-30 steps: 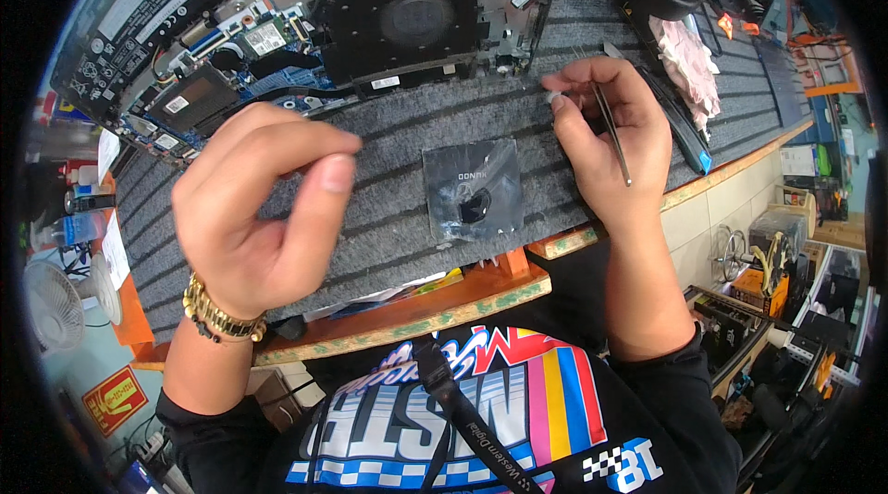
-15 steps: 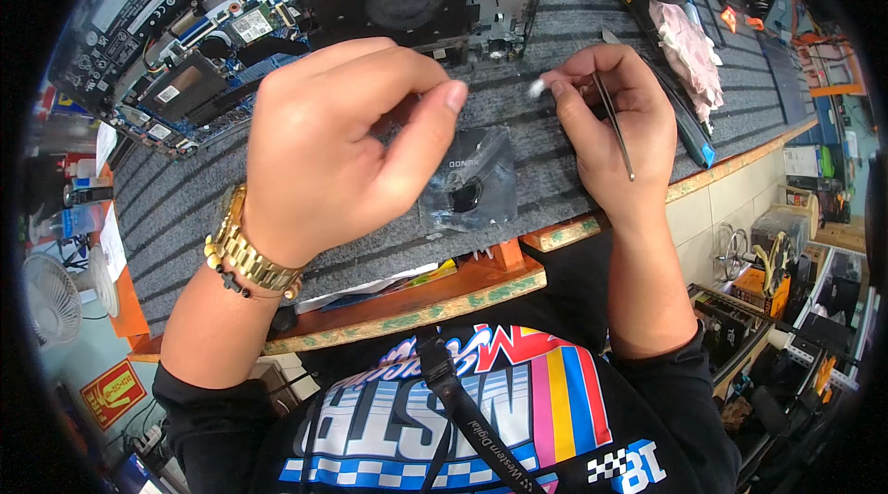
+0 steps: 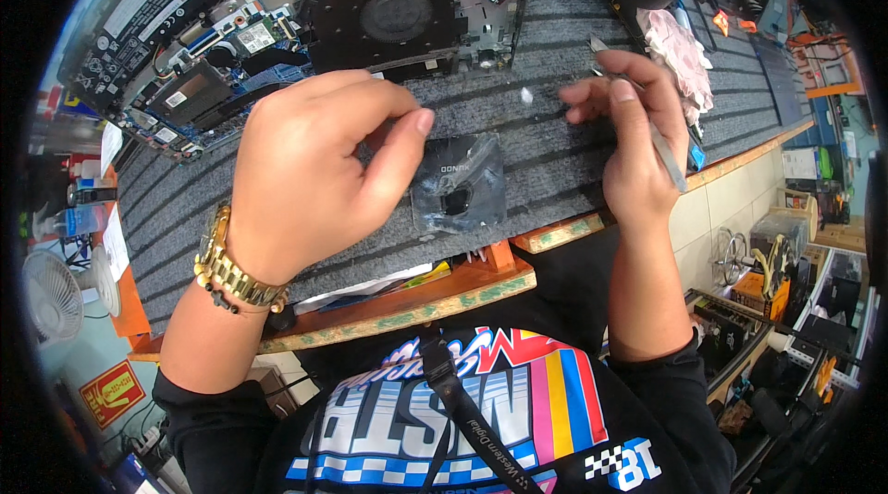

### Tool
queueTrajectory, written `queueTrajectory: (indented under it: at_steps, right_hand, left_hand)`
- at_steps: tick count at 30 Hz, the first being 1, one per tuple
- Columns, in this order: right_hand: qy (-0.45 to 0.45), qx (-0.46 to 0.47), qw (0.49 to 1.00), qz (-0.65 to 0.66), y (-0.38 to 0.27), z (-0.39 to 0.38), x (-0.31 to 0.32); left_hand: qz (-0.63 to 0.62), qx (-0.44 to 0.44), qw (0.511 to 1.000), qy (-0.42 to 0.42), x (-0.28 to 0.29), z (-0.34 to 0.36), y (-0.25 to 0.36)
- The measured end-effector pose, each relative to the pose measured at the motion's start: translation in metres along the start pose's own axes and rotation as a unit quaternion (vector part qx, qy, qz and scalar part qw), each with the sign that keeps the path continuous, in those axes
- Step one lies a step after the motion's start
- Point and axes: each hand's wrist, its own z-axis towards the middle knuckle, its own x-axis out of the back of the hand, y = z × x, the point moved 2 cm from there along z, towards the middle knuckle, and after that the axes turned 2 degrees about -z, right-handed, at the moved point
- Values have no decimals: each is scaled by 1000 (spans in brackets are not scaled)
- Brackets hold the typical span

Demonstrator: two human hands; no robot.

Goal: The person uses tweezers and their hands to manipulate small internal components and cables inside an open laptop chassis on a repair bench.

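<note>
The tweezers (image 3: 668,161) are in the right hand (image 3: 640,138), above the right part of the mat (image 3: 546,156). They slant across the palm, one end showing beside the wrist, the other near the bent forefinger. The right hand grasps them loosely, thumb laid along them and the fingertips curled toward the left.

A white bit (image 3: 527,96) lies on the mat just left of those fingertips, apart from them. The bag (image 3: 481,189), small and clear with something round and dark inside, lies flat on the mat between the hands, nearer the left one.

The left hand (image 3: 310,175) hangs over the mat left of the bag, back upward, thumb and forefinger brought close together; whether anything is pinched there I cannot tell. A gold watch (image 3: 231,277) and a bead bracelet (image 3: 217,298) circle that wrist.

Beyond the left hand sits the laptop (image 3: 190,98), opened up, with its round black fan (image 3: 384,13), boards and cables exposed. Beyond the right hand lies a crumpled pink cloth (image 3: 680,55). A blue-ended tool (image 3: 696,157) shows partly behind the same hand. A white desk fan (image 3: 51,295) stands off at the far left.
</note>
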Motion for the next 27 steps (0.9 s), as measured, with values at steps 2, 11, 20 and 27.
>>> queueTrajectory:
  at_steps: [2,11,20,27]
  right_hand:
    - [-16,9,999,49,0,-3,4]
    - [-28,6,1000,-9,-13,-30,-1]
    - [-136,51,989,21,-14,-68,-36]
    - [-187,211,957,-68,-15,-64,-48]
  left_hand:
    - [-12,47,999,-12,8,-6,1]
    - [-39,72,983,-164,21,-43,-2]
    - [-18,55,981,-185,17,-55,-6]
    - [2,0,989,-149,20,-61,-5]
